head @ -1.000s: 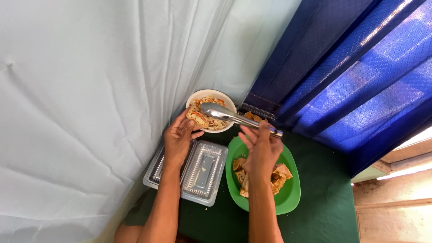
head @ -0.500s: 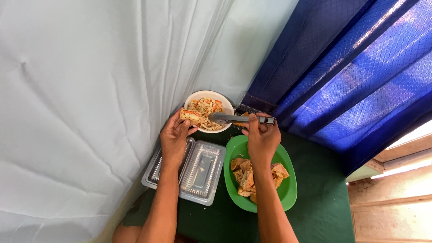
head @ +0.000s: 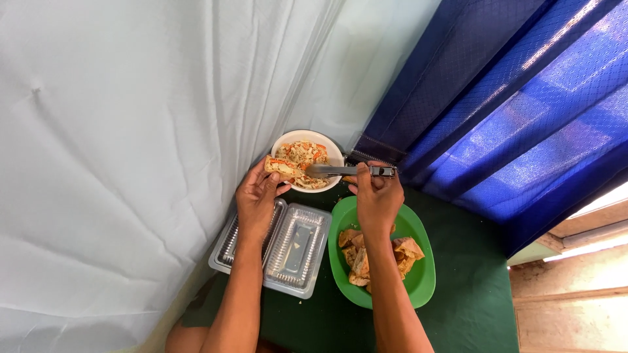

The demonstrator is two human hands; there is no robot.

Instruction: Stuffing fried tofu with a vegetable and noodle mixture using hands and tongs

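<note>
We see a pale sheet (head: 131,131) filling the whole left side and a blue mesh tarp (head: 510,111) closing off the upper right, so the dark green tabletop (head: 471,287) is left as a narrow wedge between them. Open room lies only to the right of the dishes and along the near edge; the far corner is hemmed in where sheet and tarp meet.

On the table, a green plate (head: 422,278) sits near the middle, holding browned fried pieces (head: 366,258). Just left of it lies a clear plastic clamshell box (head: 294,252), opened flat, its left half partly under the left forearm; we can tell nothing of any label on it. At the far corner, touching the sheet's hem, stands a white bowl (head: 333,151) of shredded filling (head: 302,155) with orange flecks.

Our left hand (head: 256,199) is raised over the box, fingers curled around a stuffed fried piece (head: 281,167) held at the bowl's left rim. Our right hand (head: 378,196) hovers above the plate's far edge, fingers closed on the handle end of metal tongs (head: 347,170), which lie level with their tips over the bowl, beside the stuffed piece.
</note>
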